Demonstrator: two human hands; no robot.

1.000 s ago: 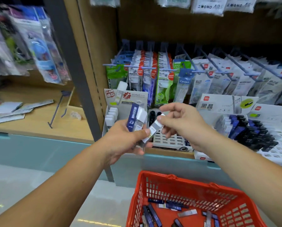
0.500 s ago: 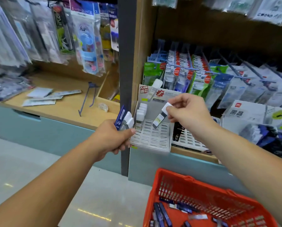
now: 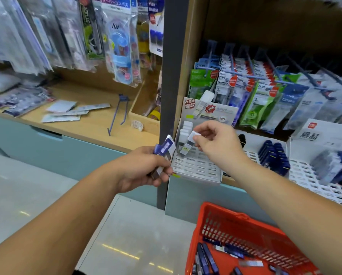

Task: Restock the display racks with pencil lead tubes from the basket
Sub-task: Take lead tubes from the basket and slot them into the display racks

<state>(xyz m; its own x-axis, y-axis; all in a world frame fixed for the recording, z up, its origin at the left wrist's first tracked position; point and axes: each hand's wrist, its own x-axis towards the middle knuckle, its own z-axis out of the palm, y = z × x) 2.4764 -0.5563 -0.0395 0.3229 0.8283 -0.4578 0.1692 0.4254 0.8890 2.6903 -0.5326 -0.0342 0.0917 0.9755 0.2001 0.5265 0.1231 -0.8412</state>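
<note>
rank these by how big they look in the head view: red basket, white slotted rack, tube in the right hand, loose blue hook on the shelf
1. red basket (nearest camera, cut off)
2. white slotted rack
3. loose blue hook and tube: hook longer, tube thicker, too close to rank

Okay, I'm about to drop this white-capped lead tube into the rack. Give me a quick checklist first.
1. Right hand pinches the white-capped tube by its cap: ok.
2. Tube is over the white slotted rack: ok.
3. Rack has free slots: ok, most are open.
4. Tube matches the stocked white-capped tubes in the rack: ok.
5. Tube's lower end is lined up with one slot: cannot tell.
6. Left hand grips the spare tubes, and the red basket holds more: ok.
</note>
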